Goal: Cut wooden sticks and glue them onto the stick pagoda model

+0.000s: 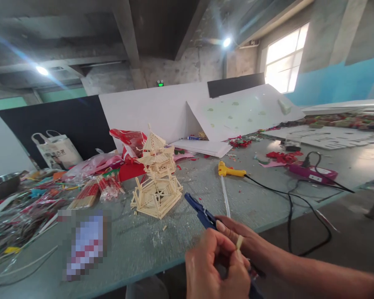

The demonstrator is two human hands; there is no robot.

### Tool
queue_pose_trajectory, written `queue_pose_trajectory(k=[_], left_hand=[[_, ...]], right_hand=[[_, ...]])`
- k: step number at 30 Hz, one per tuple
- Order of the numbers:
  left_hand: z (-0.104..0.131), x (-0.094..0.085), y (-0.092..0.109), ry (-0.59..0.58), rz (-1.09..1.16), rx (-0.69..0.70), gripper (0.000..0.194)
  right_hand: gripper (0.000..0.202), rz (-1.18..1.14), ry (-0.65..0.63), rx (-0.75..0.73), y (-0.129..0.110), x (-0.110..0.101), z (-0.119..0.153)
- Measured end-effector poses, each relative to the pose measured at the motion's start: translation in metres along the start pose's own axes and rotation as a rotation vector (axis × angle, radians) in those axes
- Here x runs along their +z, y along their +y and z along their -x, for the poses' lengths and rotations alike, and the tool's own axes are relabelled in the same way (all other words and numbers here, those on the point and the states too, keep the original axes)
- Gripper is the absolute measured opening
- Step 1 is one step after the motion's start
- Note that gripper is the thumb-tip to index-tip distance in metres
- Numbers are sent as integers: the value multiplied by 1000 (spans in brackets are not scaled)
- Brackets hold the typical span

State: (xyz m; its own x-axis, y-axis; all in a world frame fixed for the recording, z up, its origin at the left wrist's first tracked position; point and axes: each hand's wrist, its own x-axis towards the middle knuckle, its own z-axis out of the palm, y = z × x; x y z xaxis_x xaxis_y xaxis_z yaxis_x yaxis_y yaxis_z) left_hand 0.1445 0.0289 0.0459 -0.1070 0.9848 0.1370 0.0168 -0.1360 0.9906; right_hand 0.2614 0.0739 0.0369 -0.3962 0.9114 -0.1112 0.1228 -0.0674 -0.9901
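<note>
In the head view, my left hand [216, 263] is closed at the lower edge, thumb and forefinger pinching a small pale wooden stick piece [239, 241]. My right hand [235, 230], reaching in from the right, is wrapped around a dark blue plier-like hand tool [202, 212]. The tool's tip points up and left over the table edge; my hands partly hide its rear end. Beyond it stands a pagoda model [157, 195] built of pale wooden sticks, tiered and upright, with neither hand touching it.
A yellow glue gun [230, 170] lies on the table [202, 178], its black cord running to a purple power strip [313, 173]. Bundled sticks [86, 193], plastic bags and a metal bowl [3, 187] crowd the left. White boards [246, 110] lean behind.
</note>
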Motion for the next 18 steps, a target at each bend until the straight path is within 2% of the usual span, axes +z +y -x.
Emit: queue_pose_trajectory(k=[4,6,9,12,15,18], left_hand=[[3,9,0,-24,93,-30,8],[4,12,2,-30,114,-53,8],[5,7,6,-44,126,-93,7],[-1,-18,5,6,200,-146,12],[-15,-55,-4,115,241,-174,17],[-31,-86,-17,136,275,-221,18]], right_hand=[[45,-248,-227,79,10,-4,4],[37,-285,-275,94,11,-5,5],[24,-263,-328,221,5,-9,2],[18,-197,-227,287,-8,-17,-2],[41,54,-106,258,-23,-27,-3],[30,370,-144,260,-36,-31,0]])
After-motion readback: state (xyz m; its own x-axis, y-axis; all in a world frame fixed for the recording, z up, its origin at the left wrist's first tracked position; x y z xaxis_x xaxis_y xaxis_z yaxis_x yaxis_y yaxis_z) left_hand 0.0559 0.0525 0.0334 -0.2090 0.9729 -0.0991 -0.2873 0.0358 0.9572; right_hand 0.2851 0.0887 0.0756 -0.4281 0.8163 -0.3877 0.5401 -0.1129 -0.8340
